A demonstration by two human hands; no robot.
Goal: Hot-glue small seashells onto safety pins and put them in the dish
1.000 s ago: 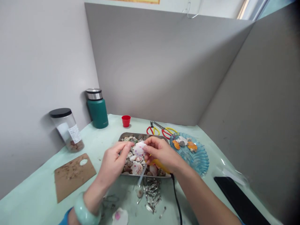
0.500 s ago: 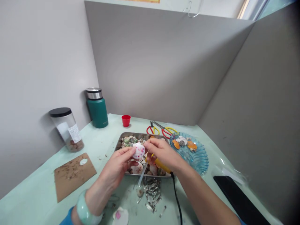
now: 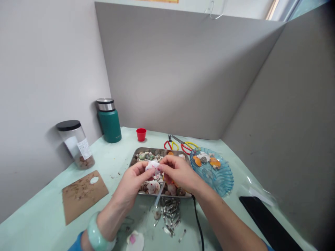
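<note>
Above the metal tray (image 3: 133, 153), a white seashell with pink spots (image 3: 153, 166) is pinched between my two hands. My left hand (image 3: 133, 181) grips its left side with thumb and fingers, and a pale green bangle (image 3: 95, 232) circles that wrist. Thumb and fingertips of my right hand (image 3: 178, 170) meet at the shell's right edge. Beneath my right hand a yellow tool, seemingly a glue gun, is mostly hidden; I cannot tell whether the lower fingers touch it. A translucent stick (image 3: 159, 194) pokes out over the tray's front rim. Assorted shells fill the tray.
Silvery pins (image 3: 170, 214) are heaped before the tray, near a black cord (image 3: 198, 223). A blue plate (image 3: 222, 177) with shells stands right, scissors (image 3: 185, 144) behind. Further left are a red cup (image 3: 141, 135), green flask (image 3: 109, 125), jar (image 3: 83, 153) and brown board (image 3: 78, 202).
The shell has tilted from facing me to a flatter, more edge-on angle. My right fingers have closed in on its edge, and my right hand now covers more of the yellow tool.
</note>
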